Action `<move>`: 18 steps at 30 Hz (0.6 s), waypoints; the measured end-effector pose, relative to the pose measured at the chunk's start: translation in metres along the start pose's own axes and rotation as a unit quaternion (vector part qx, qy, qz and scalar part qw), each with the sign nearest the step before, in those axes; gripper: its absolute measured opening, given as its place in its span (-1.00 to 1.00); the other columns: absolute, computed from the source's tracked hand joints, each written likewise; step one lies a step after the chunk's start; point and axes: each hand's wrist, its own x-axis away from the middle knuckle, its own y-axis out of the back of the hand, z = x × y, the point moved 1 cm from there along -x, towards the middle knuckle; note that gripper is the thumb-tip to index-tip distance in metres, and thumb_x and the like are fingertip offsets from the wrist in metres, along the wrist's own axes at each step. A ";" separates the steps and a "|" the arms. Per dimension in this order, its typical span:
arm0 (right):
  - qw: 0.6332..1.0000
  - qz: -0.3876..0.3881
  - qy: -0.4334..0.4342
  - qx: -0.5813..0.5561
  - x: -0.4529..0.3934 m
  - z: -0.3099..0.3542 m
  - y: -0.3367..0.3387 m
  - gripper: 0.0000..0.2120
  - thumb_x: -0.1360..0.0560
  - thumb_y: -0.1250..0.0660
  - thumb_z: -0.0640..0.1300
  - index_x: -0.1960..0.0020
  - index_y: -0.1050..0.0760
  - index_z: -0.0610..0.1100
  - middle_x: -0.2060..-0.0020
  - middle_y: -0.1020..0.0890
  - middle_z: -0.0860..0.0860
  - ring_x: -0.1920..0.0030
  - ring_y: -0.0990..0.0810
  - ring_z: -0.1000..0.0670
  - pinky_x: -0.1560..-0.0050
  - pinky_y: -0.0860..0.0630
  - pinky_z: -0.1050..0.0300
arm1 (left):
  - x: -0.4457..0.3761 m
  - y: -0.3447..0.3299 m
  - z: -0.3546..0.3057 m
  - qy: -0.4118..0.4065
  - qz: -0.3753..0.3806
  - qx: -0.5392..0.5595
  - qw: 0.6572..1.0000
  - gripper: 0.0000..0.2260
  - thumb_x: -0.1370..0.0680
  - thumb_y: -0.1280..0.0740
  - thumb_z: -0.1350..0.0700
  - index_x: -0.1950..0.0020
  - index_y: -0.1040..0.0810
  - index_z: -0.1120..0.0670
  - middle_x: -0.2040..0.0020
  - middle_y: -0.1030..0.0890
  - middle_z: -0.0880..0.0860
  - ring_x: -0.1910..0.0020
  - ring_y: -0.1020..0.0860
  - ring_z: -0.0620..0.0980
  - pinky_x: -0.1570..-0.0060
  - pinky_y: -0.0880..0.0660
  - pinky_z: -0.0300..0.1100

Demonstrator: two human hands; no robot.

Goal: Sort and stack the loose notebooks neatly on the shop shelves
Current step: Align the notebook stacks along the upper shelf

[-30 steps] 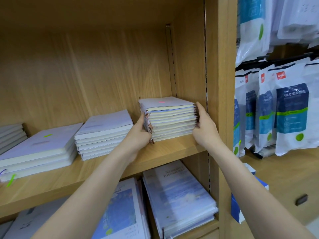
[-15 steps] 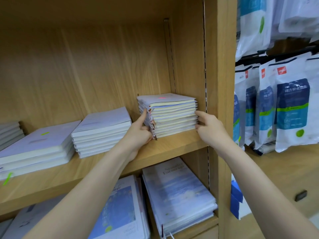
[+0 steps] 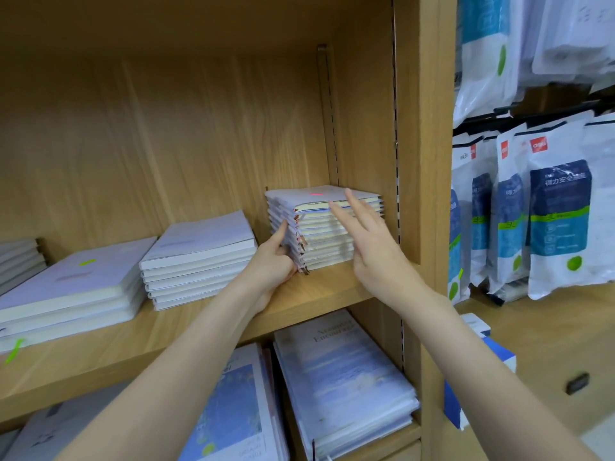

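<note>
The stack of small notebooks (image 3: 327, 227) sits on the wooden shelf (image 3: 206, 331) just right of centre frame, tucked near the shelf's right side wall (image 3: 362, 134). The left hand (image 3: 271, 261) rests against the stack's left side, index finger pointing up along the spines; its other fingers are curled low at the base, though whether they actually pinch anything is hard to tell from this angle. The right hand (image 3: 372, 247) hovers in front of the stack's page edges with its fingers (image 3: 342, 214) straight and spread, grasping nothing.

The step in hand looks like squaring this stack. The spines on the left fan out unevenly, the upper books jutting further left than the lower ones. To do it well, the left hand should serve as a flat stop along the whole height of the spines while the right palm taps the front edges flush, then presses from the right so every book meets the left hand. Pressing lightly on the top cover would keep the slippery wrapped covers from sliding.

To the left of centre, a neater stack of larger notebooks (image 3: 199, 261) gives a line to match the front edges against.
</note>
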 end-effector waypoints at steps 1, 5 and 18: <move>1.000 0.010 0.020 0.014 -0.004 0.003 -0.003 -0.26 -0.46 -0.06 -0.51 -0.52 -0.04 0.00 -0.53 0.03 0.02 -0.53 0.08 -0.09 -0.50 0.02 -0.09 | -0.003 0.001 0.001 0.001 -0.002 -0.006 1.000 -0.30 -0.51 -0.08 0.47 -0.53 -0.04 -0.09 -0.41 -0.39 0.04 -0.27 -0.46 -0.04 -0.11 -0.46 -0.23; 0.995 0.057 0.037 0.077 -0.016 0.009 -0.013 -0.23 -0.45 -0.06 -0.50 -0.53 0.04 0.03 -0.53 0.09 0.09 -0.52 0.18 0.00 -0.48 0.02 -0.14 | -0.014 0.006 0.006 0.009 -0.015 -0.047 0.999 -0.28 -0.48 -0.10 0.42 -0.52 -0.05 -0.14 -0.47 -0.29 0.00 -0.37 -0.36 -0.01 -0.31 -0.39 -0.04; 0.997 -0.009 0.038 0.073 -0.001 -0.006 -0.034 -0.24 -0.38 0.04 -0.41 -0.53 0.02 -0.01 -0.52 0.07 0.11 -0.47 0.20 0.15 -0.47 0.09 -0.06 | -0.024 -0.003 0.018 -0.030 -0.017 -0.111 0.993 -0.34 -0.41 -0.17 0.20 -0.51 -0.15 -0.06 -0.41 -0.38 -0.05 -0.36 -0.36 -0.06 -0.36 -0.33 -0.03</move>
